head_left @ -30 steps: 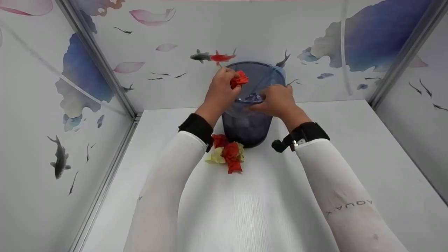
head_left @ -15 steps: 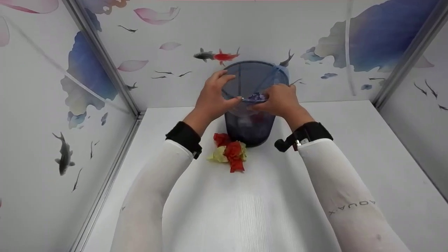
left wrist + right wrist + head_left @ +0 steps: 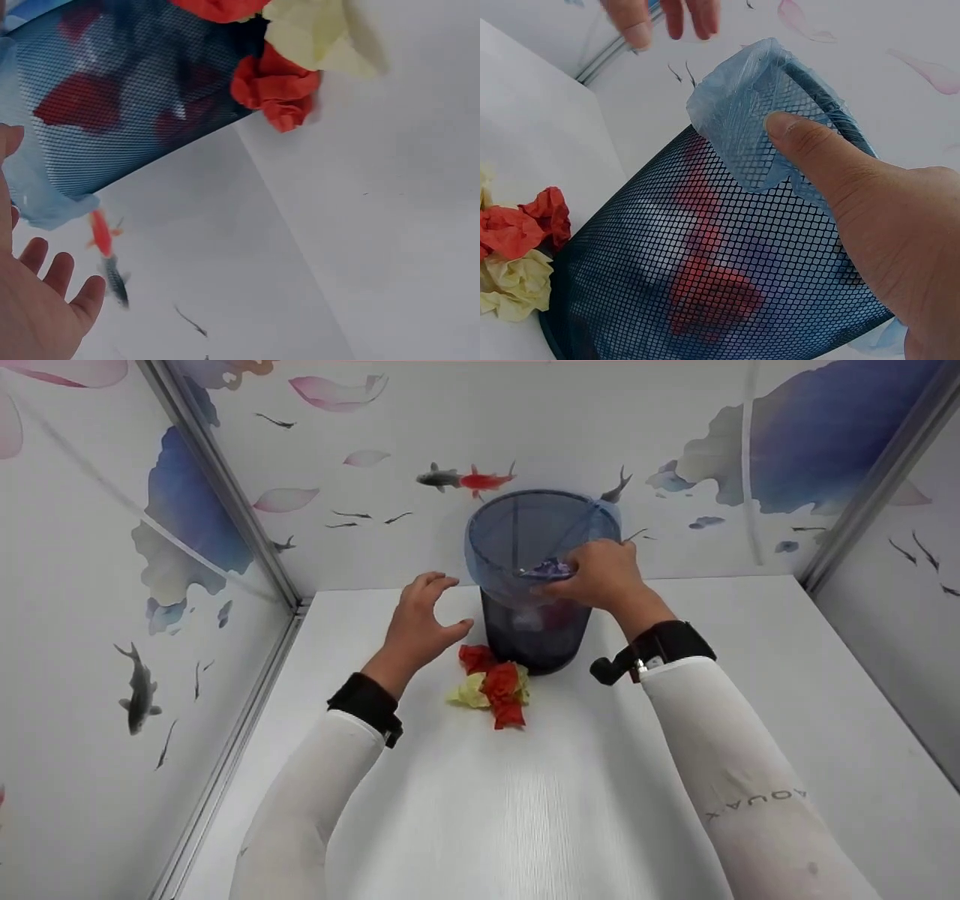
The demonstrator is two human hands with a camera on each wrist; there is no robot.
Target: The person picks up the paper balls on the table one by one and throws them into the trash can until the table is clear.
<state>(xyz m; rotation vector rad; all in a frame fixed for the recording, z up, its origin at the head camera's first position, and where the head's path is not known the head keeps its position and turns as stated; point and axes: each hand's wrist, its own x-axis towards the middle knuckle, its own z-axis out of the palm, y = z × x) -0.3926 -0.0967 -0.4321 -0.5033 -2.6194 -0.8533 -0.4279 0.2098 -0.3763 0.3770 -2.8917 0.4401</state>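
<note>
A dark mesh wastebasket, lined with a thin blue plastic bag folded over its rim, stands against the back wall. My right hand grips its near rim, thumb outside over the bag; the other fingers are mostly hidden. Something crumpled and purple shows just inside the rim by that hand. Through the mesh I see red crumpled paper and paler pieces. Left of the basket, my left hand is in the air, fingers spread from the thumb, holding nothing. Near it, crumpled red paper and yellow paper lie on the table.
The white table meets a printed back wall with painted fish and petals. Side panels with metal frame posts close in the left and right.
A red crumpled paper in my left hand was let go at the basket's mouth. That hand then moved left and down, away from the rim. My right hand stayed on the rim.
</note>
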